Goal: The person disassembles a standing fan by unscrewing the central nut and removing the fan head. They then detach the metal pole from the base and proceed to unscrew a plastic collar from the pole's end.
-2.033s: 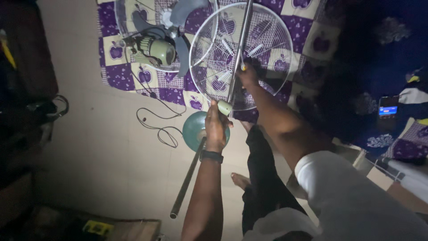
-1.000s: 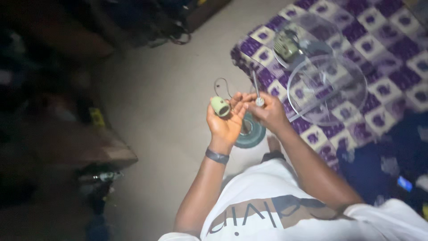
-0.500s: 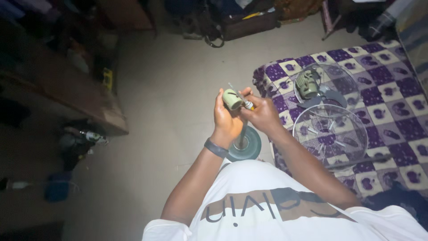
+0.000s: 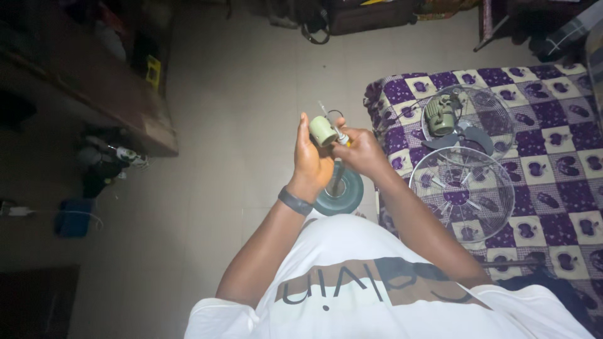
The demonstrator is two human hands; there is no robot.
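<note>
My left hand (image 4: 309, 164), with a dark wristband, is closed around a pale green cylinder (image 4: 322, 130) at the top of a fan stand pole. The pole runs down to a round teal base (image 4: 349, 194) on the floor, just in front of my body. My right hand (image 4: 362, 150) is right beside it and grips a thin screwdriver (image 4: 331, 119) whose tip points up past the cylinder. The pole itself is mostly hidden behind my hands.
To the right lies a purple checked cloth (image 4: 565, 188) with a round wire fan grille (image 4: 461, 185), a green fan motor (image 4: 440, 115) and grey blades (image 4: 471, 137). Wooden furniture (image 4: 94, 81) stands at the left, with bottles (image 4: 119, 157) and a blue box (image 4: 72, 216). Dark bags (image 4: 352, 16) lie at the top.
The view has swung round from the fan parts to the floor. The pole, earlier held slanted over the grille, now stands upright on its base with both hands at its top.
</note>
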